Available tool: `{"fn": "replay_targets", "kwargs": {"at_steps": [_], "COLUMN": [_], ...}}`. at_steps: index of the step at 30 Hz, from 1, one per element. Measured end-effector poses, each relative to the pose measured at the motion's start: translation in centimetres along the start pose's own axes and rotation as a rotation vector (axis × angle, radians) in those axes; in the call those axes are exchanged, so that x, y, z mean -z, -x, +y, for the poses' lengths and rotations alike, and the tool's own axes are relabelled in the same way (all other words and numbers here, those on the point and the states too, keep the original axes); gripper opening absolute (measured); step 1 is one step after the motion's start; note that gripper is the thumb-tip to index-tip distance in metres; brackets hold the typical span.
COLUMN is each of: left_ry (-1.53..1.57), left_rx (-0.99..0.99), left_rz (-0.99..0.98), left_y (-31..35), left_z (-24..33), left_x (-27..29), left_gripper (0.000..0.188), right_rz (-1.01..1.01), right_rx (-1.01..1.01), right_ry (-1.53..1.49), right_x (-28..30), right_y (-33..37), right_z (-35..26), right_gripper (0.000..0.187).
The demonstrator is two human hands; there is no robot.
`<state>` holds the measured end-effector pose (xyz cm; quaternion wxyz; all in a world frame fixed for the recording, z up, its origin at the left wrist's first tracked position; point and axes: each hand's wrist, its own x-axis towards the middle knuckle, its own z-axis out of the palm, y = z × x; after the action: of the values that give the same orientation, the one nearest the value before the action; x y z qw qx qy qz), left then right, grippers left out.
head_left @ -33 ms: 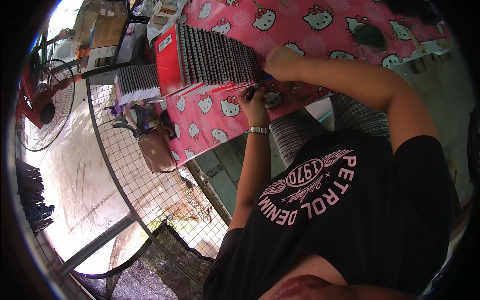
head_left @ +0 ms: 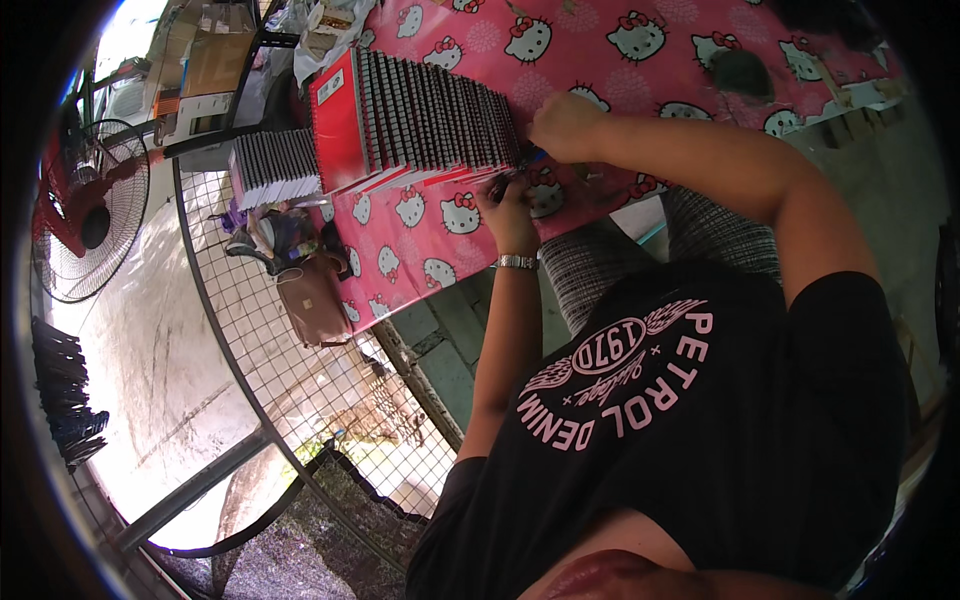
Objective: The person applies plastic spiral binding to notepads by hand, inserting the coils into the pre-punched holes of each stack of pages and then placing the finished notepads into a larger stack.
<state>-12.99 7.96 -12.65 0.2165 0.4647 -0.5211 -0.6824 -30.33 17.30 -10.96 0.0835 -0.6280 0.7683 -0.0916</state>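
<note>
A tall stack of spiral-bound notebooks (head_left: 435,112) with a red cover showing leans over on the table. My left hand (head_left: 513,215), wearing a metal watch (head_left: 517,262), is at the stack's near right end. Its fingers are closed round a small black object (head_left: 500,187) whose kind I cannot make out. Just beyond, my right hand (head_left: 565,128) is curled closed beside the stack's right end. A bit of blue shows under it, but what its fingers hold is hidden.
A pink cartoon-print cloth covers the table (head_left: 620,85). A smaller notebook stack (head_left: 275,167) stands at the left, near a brown bag (head_left: 313,300) at the table's edge. A red fan (head_left: 92,210) and a wire mesh (head_left: 260,270) are further left. A dark green item (head_left: 742,75) lies far right.
</note>
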Motion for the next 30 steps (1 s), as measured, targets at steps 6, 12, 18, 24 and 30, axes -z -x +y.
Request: {"fn": "replay_targets", "kwargs": {"at_steps": [6,12,18,24,30], "left_ry": [-0.019,-0.206,-0.101,-0.204,-0.196], "left_rx": [-0.022,-0.071,-0.075,-0.143,-0.065], "left_rz": [-0.013,0.076,0.078,0.054,0.048], "left_y": [-0.3,0.2,0.0,-0.5,0.0], "left_z": [-0.5,0.0,-0.6,-1.0,-0.3], "left_x": [0.4,-1.0,-0.5,-0.9,-0.1], "left_gripper": [0.05,0.058,0.055,0.056,0.045], "right_rz": [0.368,0.015,0.315,0.112,0.017], "right_rx": [0.131,0.042,0.099,0.101,0.005], "right_ry": [0.108,0.064,0.194,0.208,0.063], "right_x": [-1.2,-0.4,-2.0,-1.1,0.5], "right_y": [0.4,0.0,0.4,-0.5,-0.1], "right_z": [0.6,-0.2,0.7,-1.3,-2.3], "right_gripper": [0.021,0.02,0.02,0.017,0.018]}}
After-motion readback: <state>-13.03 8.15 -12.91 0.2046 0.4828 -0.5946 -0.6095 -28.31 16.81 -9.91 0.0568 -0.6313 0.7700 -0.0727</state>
